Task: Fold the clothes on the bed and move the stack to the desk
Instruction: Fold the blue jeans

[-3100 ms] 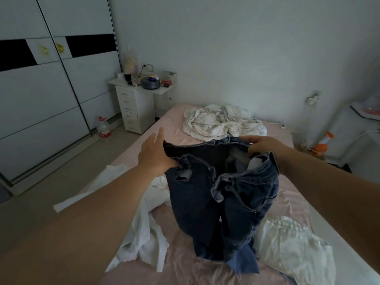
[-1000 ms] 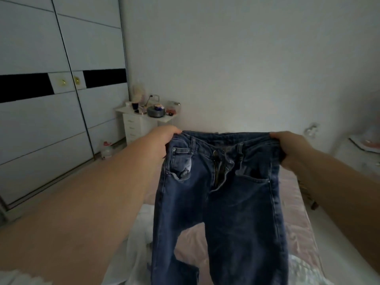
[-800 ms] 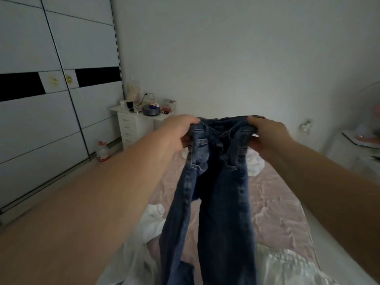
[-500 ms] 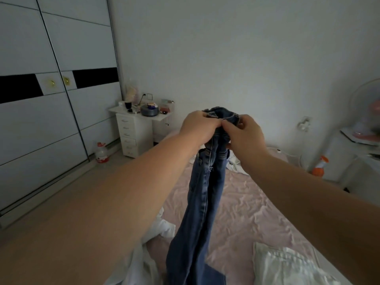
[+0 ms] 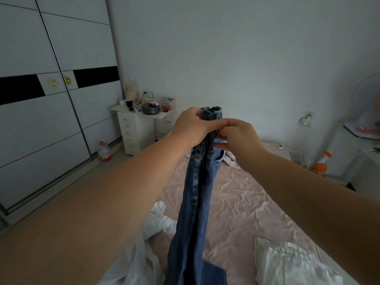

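1. My left hand [image 5: 192,128] grips the waistband of the jeans [image 5: 195,194], fingers curled round the bunched denim, holding it up in front of me.
2. My right hand [image 5: 239,136] sits just right of the left, touching it; its fingers are curled against the denim just below the waistband, pinching it.
3. Three seconds ago the jeans were a crumpled bundle low between my hands. A second ago I had them spread wide by the waistband, hands well apart. Since then the hands have come together and the jeans are folded lengthwise, the legs hanging as one narrow strip.
4. Half a second ago the hands met at the same height; now the right has slid a little lower on the denim.
5. Below the hands lies the bed [image 5: 242,202]. A white shirt [image 5: 156,223] lies below my left forearm, another white garment [image 5: 287,262] below my right forearm.
6. Beyond my left hand stands a small drawer unit [image 5: 135,130].
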